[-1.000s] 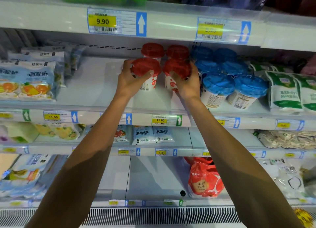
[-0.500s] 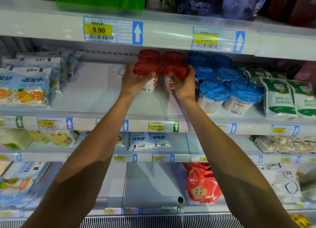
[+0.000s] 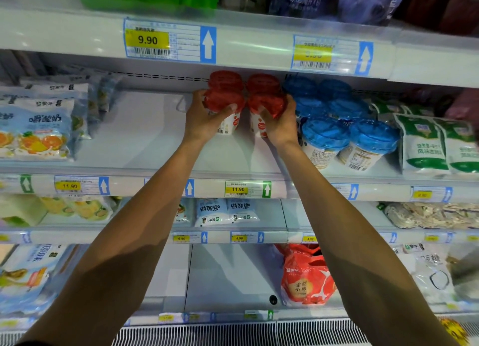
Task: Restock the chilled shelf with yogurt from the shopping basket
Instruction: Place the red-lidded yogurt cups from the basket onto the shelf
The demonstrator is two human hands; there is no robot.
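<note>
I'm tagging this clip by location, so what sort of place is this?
Most likely a supermarket's chilled dairy section: a 9.90 price tag sits on the shelf edge, red-lidded yogurt cups and blue-lidded cups stand in rows, and a vent grille runs along the cabinet's base.

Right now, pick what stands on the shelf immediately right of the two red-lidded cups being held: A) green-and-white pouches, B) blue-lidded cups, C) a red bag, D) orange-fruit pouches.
B: the blue-lidded cups stand on the shelf just beyond the right hand, which grips the right red-lidded cup while the left hand grips the left red-lidded cup.
</note>
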